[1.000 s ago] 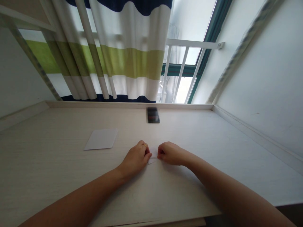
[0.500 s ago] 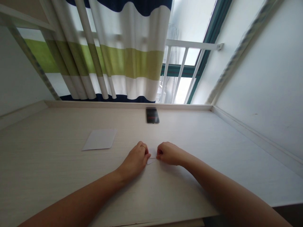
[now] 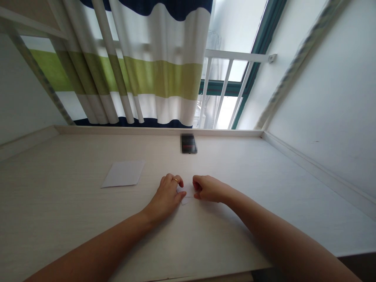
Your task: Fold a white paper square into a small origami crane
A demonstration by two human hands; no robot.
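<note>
A small piece of white folded paper (image 3: 188, 191) lies on the tabletop between my two hands, its near corner showing as a small flap. My left hand (image 3: 170, 191), with a ring on one finger, rests at the paper's left side. Its fingers are curled over it and the thumb presses near the front fold, a small gap showing between thumb and forefinger. At the right edge, my right hand (image 3: 207, 189) is closed, thumb and bent forefinger pinching the paper. Much of the paper is hidden under the fingers.
A flat white sheet of paper (image 3: 123, 173) lies to the left on the pale table (image 3: 73, 219). A dark pixelated object (image 3: 188, 143) sits by the raised back edge. Behind are a striped curtain (image 3: 164, 78), a white railing (image 3: 226, 74) and a window.
My left forefinger has lifted and moved away from the thumb, and the left hand has shifted slightly left. The right hand has barely moved.
</note>
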